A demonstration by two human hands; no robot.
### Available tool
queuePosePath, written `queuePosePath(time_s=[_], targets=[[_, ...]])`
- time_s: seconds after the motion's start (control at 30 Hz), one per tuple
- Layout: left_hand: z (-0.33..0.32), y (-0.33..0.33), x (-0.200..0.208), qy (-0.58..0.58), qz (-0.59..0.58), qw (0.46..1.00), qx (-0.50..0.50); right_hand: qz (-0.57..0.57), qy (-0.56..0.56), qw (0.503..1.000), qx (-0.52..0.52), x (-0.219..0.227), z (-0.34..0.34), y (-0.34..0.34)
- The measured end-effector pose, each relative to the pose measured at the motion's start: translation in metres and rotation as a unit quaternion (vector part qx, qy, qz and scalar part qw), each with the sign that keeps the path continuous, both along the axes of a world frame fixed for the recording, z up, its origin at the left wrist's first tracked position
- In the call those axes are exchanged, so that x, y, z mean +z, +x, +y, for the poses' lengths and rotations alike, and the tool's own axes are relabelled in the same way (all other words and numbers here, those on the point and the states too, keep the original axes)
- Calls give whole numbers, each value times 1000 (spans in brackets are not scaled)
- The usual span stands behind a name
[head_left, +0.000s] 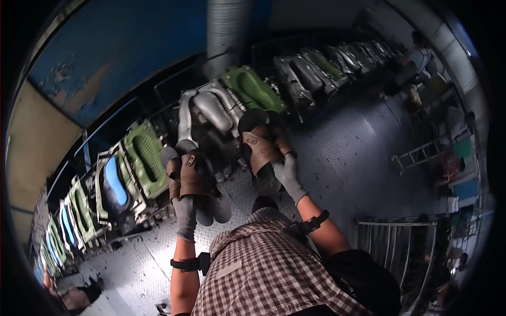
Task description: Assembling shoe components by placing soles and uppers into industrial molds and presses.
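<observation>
Above the textured metal floor (342,152), the gray-gloved left grip (185,215) is closed around one brown sandal cluster (195,178), the gray-gloved right grip (286,175) around a second cluster (261,149). Each shows two stitched, leathery-looking uppers (196,187) and rounded gray soles (222,209); the exact sandal count is unclear.

The fingers of the left hand (184,211) and right hand (287,173) are mostly hidden by the brown sandals (196,178). Far up the row, metal moulds (363,56) are too small to make out. A person (77,299) at lower left is cut off; another person (420,57) at upper right is blurred. A pale duct (229,26) leaves the top edge.
</observation>
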State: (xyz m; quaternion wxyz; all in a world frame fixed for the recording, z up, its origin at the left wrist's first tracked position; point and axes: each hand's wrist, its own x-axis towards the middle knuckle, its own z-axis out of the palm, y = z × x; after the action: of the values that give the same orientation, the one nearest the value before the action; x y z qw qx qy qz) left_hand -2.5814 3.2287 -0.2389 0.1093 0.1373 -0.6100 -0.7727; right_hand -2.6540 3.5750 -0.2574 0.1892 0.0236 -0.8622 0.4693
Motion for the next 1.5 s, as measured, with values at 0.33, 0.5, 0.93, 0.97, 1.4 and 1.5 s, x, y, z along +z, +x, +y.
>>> queuePosePath(time_s=[0.33,0.5,0.93,0.97,1.4,1.5], targets=[[259,-251,-23,28,-13,991,-132,-69,78,967,-232,22,234,-200],[420,-431,-56,15,-65,992,-110,-114,184,933,-289,30,334,-355],[498,-503,-4,169,-26,961,-219,7,27,999,-23,0,323,-380],[481,-479,14,174,-22,956,-235,42,71,996,44,-6,301,-367],[76,-331,-93,-366,-288,884,-39,-231,-356,890,165,16,22,-289],[85,-353,-81,52,-322,941,88,-244,-324,908,101,-5,-22,-302]])
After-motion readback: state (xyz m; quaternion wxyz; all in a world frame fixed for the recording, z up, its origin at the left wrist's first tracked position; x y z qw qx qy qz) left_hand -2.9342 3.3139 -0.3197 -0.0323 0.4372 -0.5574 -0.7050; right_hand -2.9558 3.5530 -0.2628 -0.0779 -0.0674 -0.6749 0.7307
